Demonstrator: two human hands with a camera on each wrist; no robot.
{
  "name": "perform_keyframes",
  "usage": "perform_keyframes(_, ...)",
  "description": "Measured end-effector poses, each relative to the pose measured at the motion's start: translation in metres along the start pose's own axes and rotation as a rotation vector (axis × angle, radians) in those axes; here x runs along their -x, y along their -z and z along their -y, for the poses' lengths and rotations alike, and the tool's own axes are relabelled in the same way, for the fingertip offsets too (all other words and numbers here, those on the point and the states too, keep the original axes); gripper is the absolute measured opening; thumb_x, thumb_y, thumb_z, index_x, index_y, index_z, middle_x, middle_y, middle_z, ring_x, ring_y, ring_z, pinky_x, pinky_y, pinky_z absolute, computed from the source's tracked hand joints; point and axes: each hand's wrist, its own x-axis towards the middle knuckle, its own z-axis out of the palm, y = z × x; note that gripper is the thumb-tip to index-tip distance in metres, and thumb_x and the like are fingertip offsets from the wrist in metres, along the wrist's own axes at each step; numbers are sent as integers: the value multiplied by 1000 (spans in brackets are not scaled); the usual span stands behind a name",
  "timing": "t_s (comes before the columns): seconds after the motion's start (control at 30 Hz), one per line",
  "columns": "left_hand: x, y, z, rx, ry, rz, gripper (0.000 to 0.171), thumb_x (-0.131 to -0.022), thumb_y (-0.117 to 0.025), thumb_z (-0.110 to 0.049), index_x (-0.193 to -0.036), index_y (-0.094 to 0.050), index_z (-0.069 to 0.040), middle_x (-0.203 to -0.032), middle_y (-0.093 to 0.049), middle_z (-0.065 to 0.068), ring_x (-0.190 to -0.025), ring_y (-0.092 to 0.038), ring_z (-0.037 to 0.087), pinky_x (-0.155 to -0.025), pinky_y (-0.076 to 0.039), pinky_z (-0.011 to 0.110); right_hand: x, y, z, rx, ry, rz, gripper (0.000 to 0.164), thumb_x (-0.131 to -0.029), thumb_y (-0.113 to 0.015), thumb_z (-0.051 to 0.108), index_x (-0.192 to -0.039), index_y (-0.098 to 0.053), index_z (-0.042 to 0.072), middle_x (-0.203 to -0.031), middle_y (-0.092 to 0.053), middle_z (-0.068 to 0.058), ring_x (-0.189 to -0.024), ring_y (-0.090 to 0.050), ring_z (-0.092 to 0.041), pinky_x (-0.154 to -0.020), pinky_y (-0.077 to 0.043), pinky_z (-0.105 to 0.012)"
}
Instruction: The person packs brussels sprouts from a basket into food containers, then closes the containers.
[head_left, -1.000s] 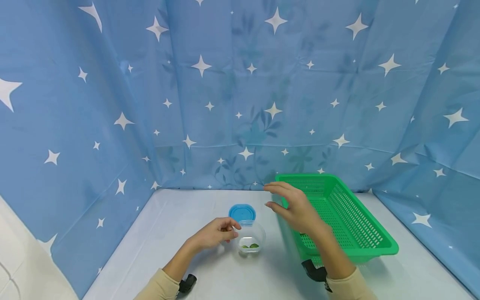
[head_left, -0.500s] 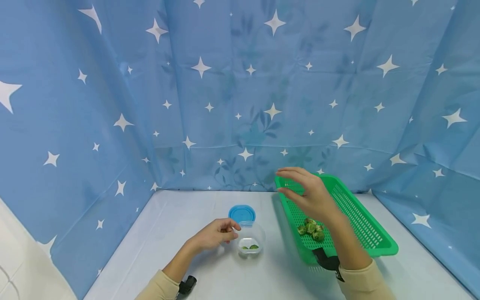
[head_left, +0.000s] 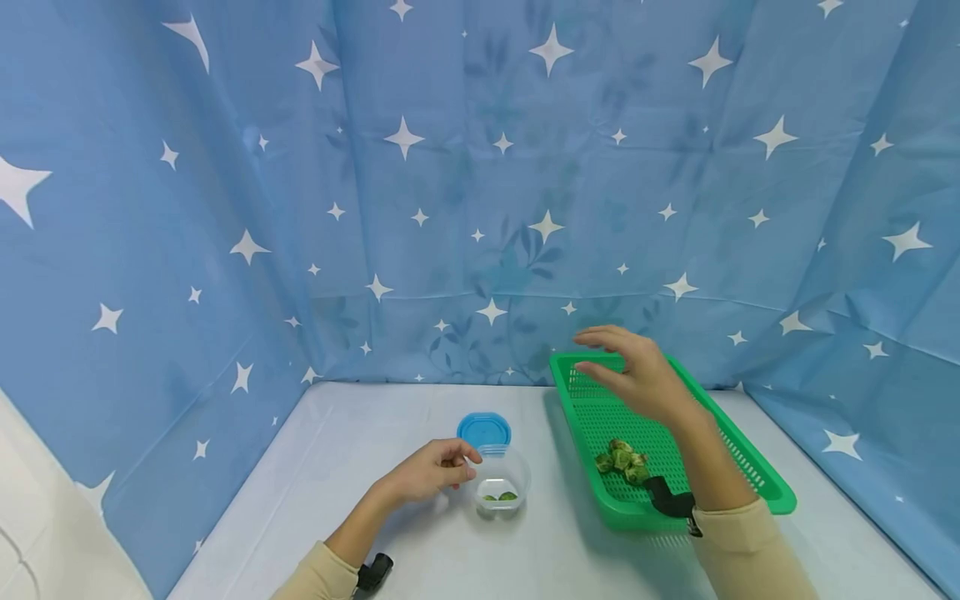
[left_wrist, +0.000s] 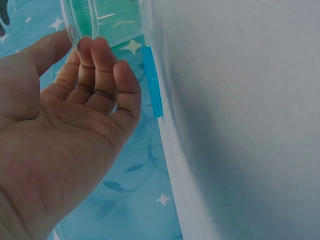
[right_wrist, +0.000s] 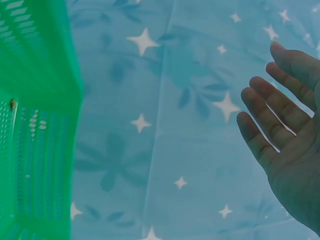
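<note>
My left hand [head_left: 431, 471] is at the left side of a small clear plastic container [head_left: 513, 471] on the table, pinching its rim between thumb and curled fingers. In the left wrist view, the thumb and fingertips meet the rim of the container [left_wrist: 107, 22]. A couple of Brussels sprouts [head_left: 507, 497] show in its bottom. My right hand [head_left: 637, 375] hovers over the green basket [head_left: 577, 437], holding nothing, with fingers spread from the thumb. Several Brussels sprouts [head_left: 622, 461] lie in a cluster at the basket's near left. In the right wrist view, the right hand's fingers [right_wrist: 267, 112] are extended.
A blue lid [head_left: 483, 428] lies on the white table [head_left: 375, 417] just behind the container. The basket's tall perforated walls [right_wrist: 45, 165] stand on the right side. A blue star-patterned curtain [head_left: 450, 183] surrounds the table at the back and sides.
My right hand has moved right and back over the basket, bringing the Brussels sprouts into sight. The left hand and container have stayed in place.
</note>
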Motion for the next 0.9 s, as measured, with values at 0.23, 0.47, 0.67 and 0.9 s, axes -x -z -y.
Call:
perform_keyframes(0.23,-1,0,2,6,-1,-6,31,-105,-64,-19,-127,-65,2,-88,-59,1,-81,-57,17,-75,-51,33,0,1,-19,-19,-67,41,34,-97,-75,14,-131,-71,11,-137,-67,-11,-117,-66,-36,-84,-57,-55)
perform_keyframes(0.47,-1,0,2,0,-9,-4,32,-104,-65,-20,-127,-65,2,-88,-59,0,-81,-58,15,-77,-53,33,-3,0,-38,-49,-145,69,33,-99,-73,16,-131,-70,10,-134,-69,-12,-117,-65,-37,-95,-54,-54)
perform_keyframes(0.67,-1,-1,3,1,-6,-2,31,-105,-64,-20,-127,-64,2,-89,-59,1,-81,-58,15,-76,-52,34,-2,-3,-55,-68,-225,101,33,-101,-71,21,-132,-69,10,-131,-70,-13,-117,-65,-38,-94,-55,-55)
perform_keyframes(0.9,-1,0,1,6,7,-8,31,-104,-65,-21,-127,-65,1,-90,-60,2,-82,-59,16,-77,-53,35,0,-5,-68,-82,-303,135,36,-103,-69,26,-134,-68,9,-128,-71,-14,-112,-68,-35,-91,-56,-52)
